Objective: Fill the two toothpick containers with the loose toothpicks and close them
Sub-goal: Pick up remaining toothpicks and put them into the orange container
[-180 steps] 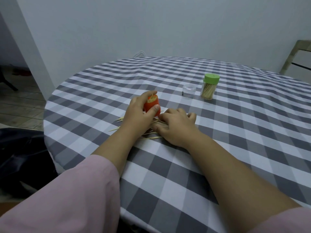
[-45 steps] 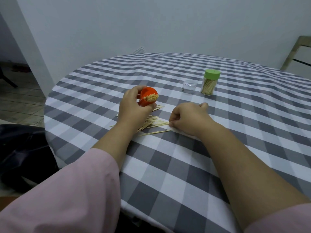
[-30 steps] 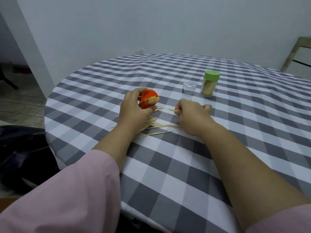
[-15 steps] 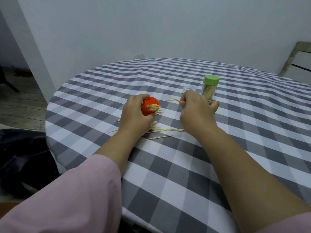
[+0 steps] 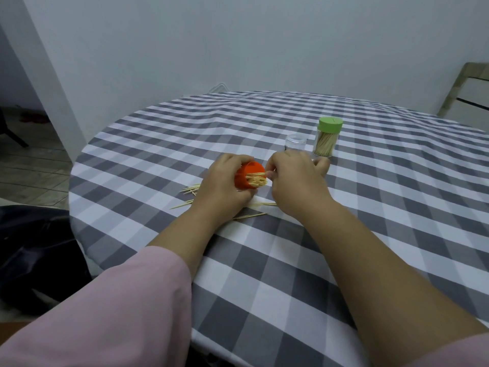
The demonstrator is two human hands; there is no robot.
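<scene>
My left hand (image 5: 225, 184) grips the orange toothpick container (image 5: 247, 176), tilted with its open mouth facing right and toothpick ends showing inside. My right hand (image 5: 293, 178) pinches toothpicks at that mouth, its fingertips touching the bundle. Loose toothpicks (image 5: 190, 190) lie scattered on the checked tablecloth under and beside both hands, with more of them (image 5: 254, 214) nearer me. The second container (image 5: 326, 140) stands upright behind my right hand, full of toothpicks and shut with its green lid.
A small clear plastic cap (image 5: 295, 144) stands just left of the green-lidded container. The round table's edge (image 5: 72, 181) curves down the left side, with floor and a dark object below. A wooden chair back (image 5: 468, 94) stands at the far right.
My right hand lifted a pinch of toothpicks off the cloth and brought it left to the orange container's mouth. My left hand has turned the container's mouth towards it.
</scene>
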